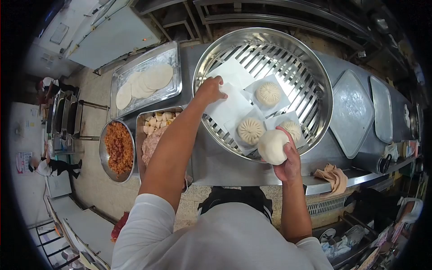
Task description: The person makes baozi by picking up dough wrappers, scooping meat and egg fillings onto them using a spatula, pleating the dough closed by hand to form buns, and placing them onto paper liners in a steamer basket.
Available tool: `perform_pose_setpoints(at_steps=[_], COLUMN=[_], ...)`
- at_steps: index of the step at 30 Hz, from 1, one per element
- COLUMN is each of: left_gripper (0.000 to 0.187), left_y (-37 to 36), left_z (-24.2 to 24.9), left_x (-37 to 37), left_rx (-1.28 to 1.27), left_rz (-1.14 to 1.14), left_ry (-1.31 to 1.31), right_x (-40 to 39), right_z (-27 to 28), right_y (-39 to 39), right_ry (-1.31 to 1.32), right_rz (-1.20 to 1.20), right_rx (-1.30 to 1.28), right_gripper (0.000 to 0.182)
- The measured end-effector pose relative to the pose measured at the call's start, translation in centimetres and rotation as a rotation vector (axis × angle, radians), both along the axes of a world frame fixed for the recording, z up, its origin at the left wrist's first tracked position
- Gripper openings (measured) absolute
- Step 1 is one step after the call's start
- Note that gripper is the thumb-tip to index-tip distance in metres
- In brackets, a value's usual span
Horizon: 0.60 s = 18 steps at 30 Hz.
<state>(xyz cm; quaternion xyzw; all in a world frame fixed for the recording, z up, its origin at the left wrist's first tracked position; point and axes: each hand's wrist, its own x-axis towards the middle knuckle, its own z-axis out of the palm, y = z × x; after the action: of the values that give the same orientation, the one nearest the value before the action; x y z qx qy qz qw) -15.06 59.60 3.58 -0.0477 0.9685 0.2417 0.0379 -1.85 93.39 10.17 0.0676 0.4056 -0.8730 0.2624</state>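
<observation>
Inside the big round steamer (325,103), my left hand (211,91) is at the left side, its fingers curled on a white paper square (231,108) that overlaps another paper sheet (233,72). My right hand (289,165) holds a smooth round dough bun (272,147) over the steamer's near rim, with the thumb and fingers around its right side. Three pleated buns sit on paper squares on the slatted base: one farther back (268,93), one nearer (251,130), and one at the right (291,129), partly hidden behind the held bun.
A tray (177,81) with flat dough rounds (157,77) stands at the left. Nearer are a bowl of reddish filling (119,148) and a pan of pale minced filling (153,141). Flat metal trays (353,112) and a cloth (332,179) lie right. Two people are far left.
</observation>
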Motion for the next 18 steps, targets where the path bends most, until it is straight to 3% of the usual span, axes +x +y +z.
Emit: perform_pose_setpoints(at_steps=[4, 12, 14, 18], left_gripper=[0.042, 0.032, 0.030, 0.027], left_y=[-0.5, -0.4, -0.6, -0.9], left_z=[-1.2, -1.6, -2.1, -2.0], left_x=[-0.9, -1.1, -1.2, -1.4], left_rx=[-0.024, -0.026, -0.021, -0.002], left_rz=[-0.009, 0.073, 0.107, 0.100], left_ry=[-0.111, -0.027, 0.005, 0.019], right_x=[-0.4, -1.0, -1.0, -1.0], right_z=[0.0, 0.0, 0.1, 0.0], right_y=[-0.1, -0.3, -0.5, 0.0], right_ry=[-0.002, 0.002, 0.006, 0.004], right_rz=[0.027, 0.019, 0.010, 0.009], right_rx=[-0.027, -0.045, 0.011, 0.017], right_gripper=[0.077, 0.071, 0.081, 0.081])
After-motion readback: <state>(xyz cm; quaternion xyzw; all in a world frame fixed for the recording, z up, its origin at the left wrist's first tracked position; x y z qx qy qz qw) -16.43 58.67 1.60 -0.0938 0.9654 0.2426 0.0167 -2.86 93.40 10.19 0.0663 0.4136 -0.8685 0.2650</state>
